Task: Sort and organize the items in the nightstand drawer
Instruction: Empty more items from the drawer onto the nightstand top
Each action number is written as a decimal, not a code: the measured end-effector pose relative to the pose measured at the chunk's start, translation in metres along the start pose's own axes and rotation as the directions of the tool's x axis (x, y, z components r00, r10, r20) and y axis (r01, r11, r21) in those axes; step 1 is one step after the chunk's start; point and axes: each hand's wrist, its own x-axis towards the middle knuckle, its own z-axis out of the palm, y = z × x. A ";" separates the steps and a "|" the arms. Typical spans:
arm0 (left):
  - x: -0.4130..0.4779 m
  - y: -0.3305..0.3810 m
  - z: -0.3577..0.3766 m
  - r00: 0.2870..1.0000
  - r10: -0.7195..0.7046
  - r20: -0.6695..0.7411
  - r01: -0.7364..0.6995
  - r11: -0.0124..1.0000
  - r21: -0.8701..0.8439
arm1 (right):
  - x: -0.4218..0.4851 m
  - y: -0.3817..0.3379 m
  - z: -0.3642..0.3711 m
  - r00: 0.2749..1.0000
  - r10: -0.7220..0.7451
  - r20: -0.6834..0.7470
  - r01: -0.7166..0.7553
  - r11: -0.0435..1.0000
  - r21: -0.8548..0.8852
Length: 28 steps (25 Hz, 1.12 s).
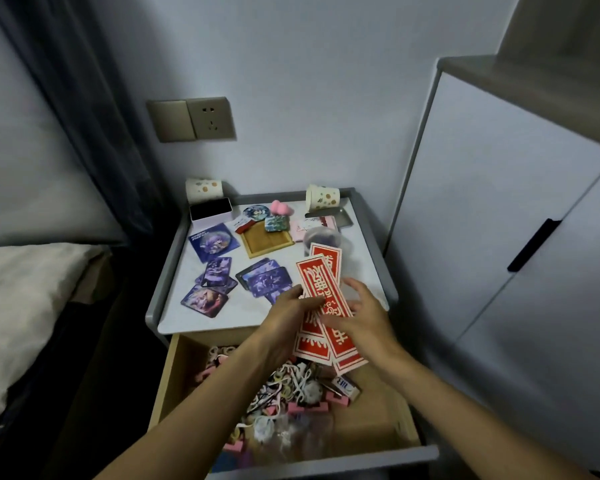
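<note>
Red paper strips (317, 289), fanned, are held above the front edge of the bench (222, 318) and the open drawer (174, 372). Left grip (288, 315) clasps their left side. Right grip (362, 318) lies on their right edge with fingers loosely spread; cannot tell if it clasps. Tangled hair ties (291, 386) fill the drawer. Picture cards (267, 282) lie on the bench.
</note>
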 end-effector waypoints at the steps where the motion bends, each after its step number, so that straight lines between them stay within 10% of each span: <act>1: 0.008 0.001 0.004 1.000 0.023 0.011 -0.024 0.997 0.068 | 0.008 0.002 -0.010 0.999 0.013 -0.045 -0.013 1.000 0.006; 3: 0.032 0.006 0.006 0.974 0.213 -0.084 -0.166 0.909 0.382 | 0.029 0.006 -0.032 0.985 0.006 -0.172 -0.007 1.000 -0.006; 6: 0.075 0.030 0.002 0.764 0.644 -0.035 -0.297 0.400 0.867 | 0.069 0.013 -0.057 0.963 0.049 -0.264 -0.072 0.994 -0.078; 10: 0.130 0.050 0.006 0.826 0.543 0.148 -0.221 0.072 0.973 | 0.111 0.016 -0.052 0.979 0.085 -0.187 -0.144 0.932 -0.334; 21: 0.136 0.043 -0.018 0.787 0.593 0.171 -0.293 0.114 0.949 | 0.129 0.021 -0.024 0.981 -0.089 -0.173 -0.049 0.748 -0.661; 28: 0.009 0.020 -0.093 0.758 0.634 0.151 -0.309 0.145 0.940 | 0.029 0.007 0.033 0.903 -0.304 0.304 0.429 0.664 -0.612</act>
